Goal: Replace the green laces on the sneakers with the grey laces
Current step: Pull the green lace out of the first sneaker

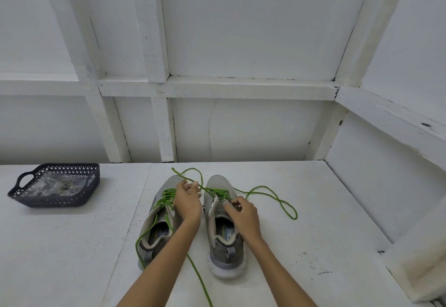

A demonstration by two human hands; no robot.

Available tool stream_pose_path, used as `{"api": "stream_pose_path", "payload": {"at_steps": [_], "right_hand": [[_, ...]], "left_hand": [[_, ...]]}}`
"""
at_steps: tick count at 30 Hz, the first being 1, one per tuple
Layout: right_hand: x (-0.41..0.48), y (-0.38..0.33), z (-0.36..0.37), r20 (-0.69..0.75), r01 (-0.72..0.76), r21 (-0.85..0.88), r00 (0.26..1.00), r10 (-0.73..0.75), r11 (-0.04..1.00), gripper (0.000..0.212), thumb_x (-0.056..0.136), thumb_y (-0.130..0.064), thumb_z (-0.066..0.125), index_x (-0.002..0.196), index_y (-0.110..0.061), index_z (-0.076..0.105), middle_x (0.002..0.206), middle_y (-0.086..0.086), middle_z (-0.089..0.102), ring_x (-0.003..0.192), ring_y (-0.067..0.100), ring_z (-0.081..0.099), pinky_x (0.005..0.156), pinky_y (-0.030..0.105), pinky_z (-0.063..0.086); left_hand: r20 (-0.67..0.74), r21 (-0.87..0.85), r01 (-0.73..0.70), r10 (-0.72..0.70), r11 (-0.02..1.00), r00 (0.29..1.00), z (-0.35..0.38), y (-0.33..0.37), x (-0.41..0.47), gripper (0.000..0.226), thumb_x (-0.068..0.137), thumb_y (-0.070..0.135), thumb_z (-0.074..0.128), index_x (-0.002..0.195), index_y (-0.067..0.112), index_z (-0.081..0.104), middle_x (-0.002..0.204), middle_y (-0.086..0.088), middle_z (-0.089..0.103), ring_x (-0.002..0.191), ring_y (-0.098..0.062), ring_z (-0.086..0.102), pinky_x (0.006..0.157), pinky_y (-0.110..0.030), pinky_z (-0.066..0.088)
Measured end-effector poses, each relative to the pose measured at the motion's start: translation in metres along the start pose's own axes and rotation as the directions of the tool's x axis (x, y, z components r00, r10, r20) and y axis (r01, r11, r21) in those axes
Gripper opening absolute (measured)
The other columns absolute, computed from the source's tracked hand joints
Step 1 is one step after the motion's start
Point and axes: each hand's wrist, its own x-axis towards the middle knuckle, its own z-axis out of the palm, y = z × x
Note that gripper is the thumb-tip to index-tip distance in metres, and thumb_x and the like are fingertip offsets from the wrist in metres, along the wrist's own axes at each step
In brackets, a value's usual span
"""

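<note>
A white-painted worktop [289, 234] sits in a corner of white panelled walls [241, 29] framed with raised battens. The paint on the worktop shows seams, scuffs and a few dark specks to the right of the hands.

Two grey sneakers stand side by side on the worktop, toes pointing away from the person. The left hand [187, 200] lies over the tongue area of the left sneaker [156, 224]; its grip is narrow, the fingertips pinching a strand of the green lace [270, 193] that runs across to the right sneaker [223, 234]. The right hand [242, 215] rests on the tongue of the right sneaker, its grip closed on the tongue or the lace there; which of the two cannot be told.

Beyond the left grip, one end of the green lace loops over the toes. To the right of the right grip, a long loose loop lies on the worktop. The left sneaker's lace [166, 197] remains threaded through its eyelets, with one end trailing back beside the left forearm.

Insole printing reads "FO" on the left sneaker and "ORY FO" on the right; the rest is hidden.

Well to the left of both grips stands a dark perforated basket [21, 194] with handles, holding clear plastic wrapping; its contents cannot be identified.
</note>
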Motion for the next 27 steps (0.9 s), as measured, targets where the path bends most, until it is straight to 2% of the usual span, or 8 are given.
{"api": "stream_pose_path", "payload": {"at_steps": [4,9,13,16,19,21,23,27], "right_hand": [[0.014,-0.016,-0.014,-0.013,-0.022,-0.082,1.0,0.021,0.996,0.032,0.097,-0.043,0.049,0.076,-0.019,0.056,0.074,-0.004,0.058,0.069,0.013,0.053,0.059,0.029,0.038],[0.037,-0.022,-0.013,0.034,0.101,-0.401,0.995,-0.095,0.911,0.024,0.099,-0.017,0.047,0.104,-0.019,0.07,0.102,-0.001,0.068,0.092,0.017,0.061,0.064,0.027,0.042],[0.046,-0.03,-0.011,0.073,0.158,-0.54,0.987,-0.141,0.827,0.024,0.097,-0.014,0.05,0.101,-0.021,0.073,0.102,0.001,0.069,0.096,0.021,0.06,0.067,0.028,0.043],[0.052,-0.035,-0.012,0.103,0.199,-0.604,0.98,-0.173,0.772,0.024,0.095,-0.014,0.052,0.1,-0.021,0.075,0.1,0.002,0.071,0.097,0.022,0.06,0.074,0.03,0.045],[0.056,-0.035,-0.013,0.149,0.213,-0.611,0.977,-0.154,0.763,0.021,0.093,-0.016,0.056,0.099,-0.018,0.075,0.1,0.003,0.072,0.096,0.023,0.063,0.077,0.029,0.047],[0.059,-0.035,-0.014,0.175,0.205,-0.601,0.977,-0.123,0.773,0.015,0.092,-0.02,0.061,0.097,-0.016,0.075,0.099,0.004,0.073,0.093,0.023,0.065,0.075,0.028,0.047],[0.062,-0.038,-0.015,0.191,0.195,-0.598,0.977,-0.097,0.778,0.011,0.09,-0.021,0.066,0.094,-0.017,0.075,0.098,0.004,0.073,0.092,0.023,0.066,0.072,0.027,0.046],[0.067,-0.046,-0.018,0.209,0.198,-0.621,0.974,-0.083,0.759,0.01,0.087,-0.019,0.067,0.094,-0.018,0.075,0.098,0.003,0.072,0.093,0.023,0.065,0.071,0.026,0.043]], "left_hand": [[0.16,0.132,-0.019,-0.003,0.991,0.987,0.002,-0.009,-0.015,0.043,0.095,0.013,0.058,0.134,0.002,0.044,0.118,-0.008,0.061,0.102,-0.026,0.06,0.087,-0.032,0.044],[0.287,0.252,-0.117,0.041,0.961,0.957,0.001,-0.017,-0.026,0.016,0.094,0.005,0.054,0.109,0.007,0.057,0.103,-0.004,0.059,0.1,-0.021,0.056,0.089,-0.03,0.044],[0.284,0.209,-0.085,0.023,0.974,0.959,-0.003,-0.015,-0.02,0.003,0.092,0.005,0.057,0.092,0.008,0.057,0.092,-0.006,0.064,0.089,-0.022,0.06,0.079,-0.03,0.046],[0.176,0.122,-0.039,0.017,0.992,0.984,-0.007,-0.012,-0.018,0.006,0.094,0.006,0.056,0.088,0.009,0.056,0.084,-0.002,0.062,0.082,-0.018,0.059,0.073,-0.026,0.044],[0.064,0.082,-0.025,0.019,0.996,0.998,-0.01,-0.011,-0.018,0.005,0.095,0.009,0.057,0.097,0.005,0.055,0.085,0.0,0.058,0.088,-0.021,0.057,0.076,-0.028,0.041],[0.102,0.099,0.03,-0.04,0.995,0.994,-0.01,-0.013,-0.02,0.014,0.096,0.012,0.055,0.104,0.002,0.051,0.088,-0.005,0.056,0.093,-0.026,0.055,0.074,-0.026,0.04],[0.178,0.137,0.109,-0.133,0.985,0.975,-0.009,-0.02,-0.021,0.032,0.097,0.014,0.054,0.122,-0.003,0.045,0.108,-0.019,0.056,0.104,-0.033,0.054,0.076,-0.028,0.039],[0.206,0.132,0.187,-0.212,0.973,0.955,-0.004,-0.029,-0.029,0.067,0.093,0.023,0.054,0.15,0.008,0.023,0.15,-0.011,0.036,0.133,-0.03,0.039,0.107,-0.041,0.037]]}}
